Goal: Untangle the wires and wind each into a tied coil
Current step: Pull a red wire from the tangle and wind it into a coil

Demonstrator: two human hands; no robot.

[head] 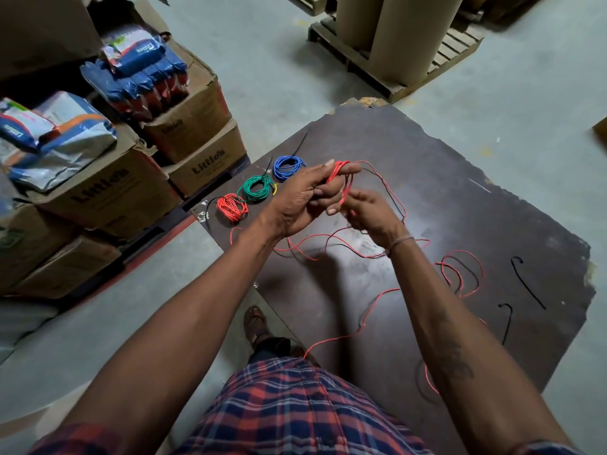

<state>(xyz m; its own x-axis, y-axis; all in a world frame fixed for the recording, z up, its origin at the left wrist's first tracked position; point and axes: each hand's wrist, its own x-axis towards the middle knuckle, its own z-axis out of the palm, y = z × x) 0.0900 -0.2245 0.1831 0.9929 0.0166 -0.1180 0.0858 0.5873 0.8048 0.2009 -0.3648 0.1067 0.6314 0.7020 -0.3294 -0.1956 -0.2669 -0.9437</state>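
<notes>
Above a dark board [443,178], my left hand [305,195] holds several turns of red wire [340,174] looped round its fingers. My right hand [368,211] pinches the same red wire just below the loops. The rest of the red wire [460,267] trails loose over the board, mixed with a loose black wire [395,205], and runs down toward my legs. Three tied coils lie in a row on the board's left edge: red coil [231,206], green coil [256,188], blue coil [287,165].
Two black cable ties [527,282] lie on the board's right side, another by the blue coil [300,144]. Stacked cardboard boxes [138,188] with packets on top stand to the left. A wooden pallet [394,70] with cardboard rolls stands behind. My foot [258,325] is by the board's near edge.
</notes>
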